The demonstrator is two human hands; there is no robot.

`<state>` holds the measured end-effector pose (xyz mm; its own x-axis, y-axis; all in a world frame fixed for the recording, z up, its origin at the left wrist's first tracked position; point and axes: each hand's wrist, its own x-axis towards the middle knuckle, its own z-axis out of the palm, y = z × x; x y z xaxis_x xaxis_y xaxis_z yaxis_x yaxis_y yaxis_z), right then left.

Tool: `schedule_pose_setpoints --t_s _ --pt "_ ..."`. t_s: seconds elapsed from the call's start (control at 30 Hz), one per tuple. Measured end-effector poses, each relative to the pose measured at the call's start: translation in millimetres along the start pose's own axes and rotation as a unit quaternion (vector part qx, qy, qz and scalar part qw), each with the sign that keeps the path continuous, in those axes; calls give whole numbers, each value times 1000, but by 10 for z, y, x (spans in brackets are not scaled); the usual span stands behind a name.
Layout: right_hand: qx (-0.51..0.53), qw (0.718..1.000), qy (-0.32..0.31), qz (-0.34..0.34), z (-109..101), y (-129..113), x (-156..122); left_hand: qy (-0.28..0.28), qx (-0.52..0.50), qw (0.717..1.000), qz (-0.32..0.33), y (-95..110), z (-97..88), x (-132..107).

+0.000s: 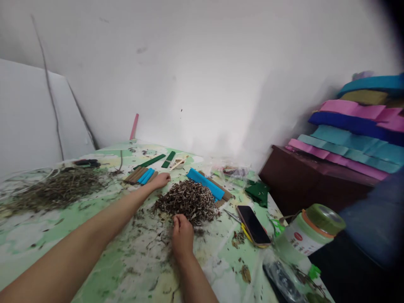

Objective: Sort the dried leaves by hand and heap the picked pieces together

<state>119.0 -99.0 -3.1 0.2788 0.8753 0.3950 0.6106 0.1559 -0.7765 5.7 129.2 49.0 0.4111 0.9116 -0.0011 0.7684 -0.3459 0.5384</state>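
Note:
A heap of dry, curled brown plant pieces (pixel 189 200) lies on the green patterned tablecloth (pixel 126 261). My left hand (pixel 161 181) reaches across to the heap's far left side, its fingers closed; whatever they hold is hidden. Right beside it are rolled blue and brown strips (pixel 145 176), and a small bowl with a thin stick across it (pixel 179 163) stands just beyond. At the near edge of the heap, my right hand (pixel 183 233) has its fingers pinched together; anything between them is too small to make out. A blue roll (pixel 205 184) lies behind the heap.
Dry stems (pixel 63 185) are piled at the left. To the right lie a phone (pixel 253 225), yellow-handled scissors (pixel 244 231) and a green-lidded jar (pixel 312 231). Folded coloured paper (pixel 353 134) is stacked on a dark brown cabinet (pixel 309 181). A white wall (pixel 202 84) bounds the back.

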Motion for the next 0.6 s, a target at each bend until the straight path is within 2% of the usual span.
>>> schedule_pose_setpoints --t_s 0.13,0.33,0.47,0.6 --pt "1 1000 -1 -2 2 5 11 12 -99 995 24 -62 -159 -326" --pt "4 1000 -6 -4 -14 -15 10 32 -208 977 41 -49 -356 -994" --pt "-1 1000 -18 1 -28 -13 12 22 -202 978 44 -15 -366 -1419" --pt "-3 1000 -26 7 -29 6 17 3 -138 989 60 24 -319 -1691"
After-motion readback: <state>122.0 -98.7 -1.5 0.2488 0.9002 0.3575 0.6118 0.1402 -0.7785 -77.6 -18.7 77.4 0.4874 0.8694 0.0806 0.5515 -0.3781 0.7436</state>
